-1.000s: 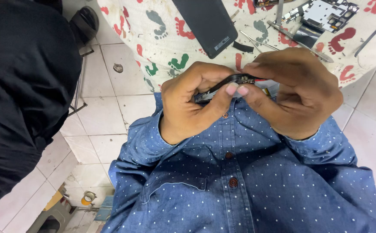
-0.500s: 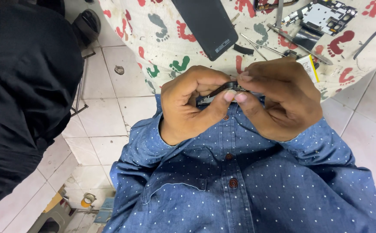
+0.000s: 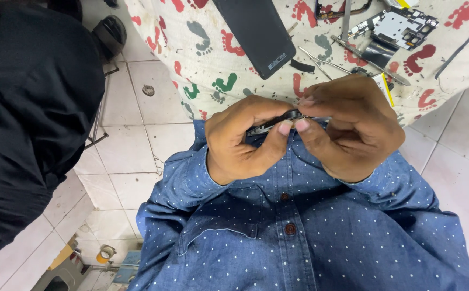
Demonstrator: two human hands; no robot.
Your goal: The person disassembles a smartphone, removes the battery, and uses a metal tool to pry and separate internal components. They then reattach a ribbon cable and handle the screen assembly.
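- Gripping a thin dark part (image 3: 277, 121) w/ both hands, held close to the chest just above the blue dotted shirt (image 3: 310, 237), approx centre of view.
- Left hand (image 3: 248, 140): closed, thumb and fingers pinched on the part's left end; part pokes out at approx 3 o'clock from the fist.
- Right hand (image 3: 350, 129): closed too, fingertips (image 3: 301, 125) pressed on the part's right end; thumbnails of both hands nearly touching.
- Part itself mostly hidden by fingers – slim, black, slightly shiny; can't tell exactly what it is.
- Table (image 3: 202, 59) at 12 o'clock from the hands, covered w/ a cream cloth printed w/ red, green and grey footprints.
- Dark phone screen panel (image 3: 258, 32) lying flat on the cloth, approx 11 o'clock from the hands, tilted.
- Circuit board (image 3: 401, 27) w/ metal shields at approx 1 o'clock, near the table's far right.
- Tweezers (image 3: 326, 62) and a thin metal tool (image 3: 372, 59) between board and hands, lying at a slant.
- Small black strip (image 3: 301, 66) just beside the screen panel's lower corner.
- Another person in black clothing (image 3: 29, 118) at 9 o'clock, well apart from the hands.
- White tiled floor (image 3: 121, 161) between that person and the shirt sleeve.
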